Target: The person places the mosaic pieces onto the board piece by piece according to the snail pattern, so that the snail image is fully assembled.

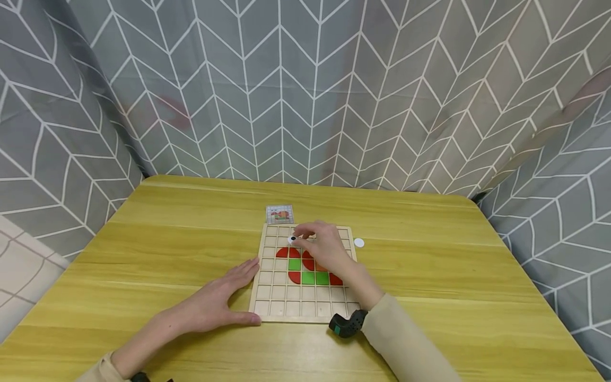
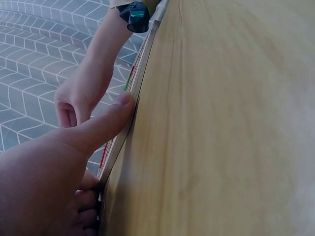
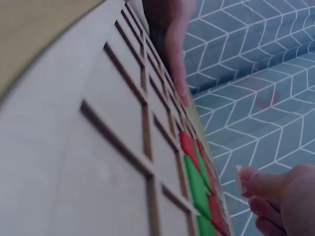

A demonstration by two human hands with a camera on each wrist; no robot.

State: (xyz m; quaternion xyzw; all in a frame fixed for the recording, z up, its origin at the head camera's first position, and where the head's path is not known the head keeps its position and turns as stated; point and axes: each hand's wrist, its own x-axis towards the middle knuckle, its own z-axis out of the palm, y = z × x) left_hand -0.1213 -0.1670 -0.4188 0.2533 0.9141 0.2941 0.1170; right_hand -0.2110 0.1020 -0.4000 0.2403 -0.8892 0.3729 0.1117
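Observation:
A wooden grid board (image 1: 277, 309) lies on the table, with red pieces (image 1: 288, 253) and green pieces (image 1: 294, 265) set in some of its squares. Over the board's far part, my right hand (image 1: 324, 249) pinches a small white disc (image 1: 290, 240) with a black dot between thumb and fingers. In the right wrist view this disc (image 3: 239, 179) is held edge-on, above the board. My left hand (image 1: 215, 302) touches the board's left side with its fingers, and its thumb (image 2: 110, 120) rests at the near corner. Part of the board is hidden under the right hand.
A small picture card (image 1: 279, 214) showing a red and green figure on a grid lies behind the board. Another white disc (image 1: 359, 242) lies on the table just right of the board. A patterned grey curtain (image 1: 296, 95) hangs behind the table (image 1: 429, 265).

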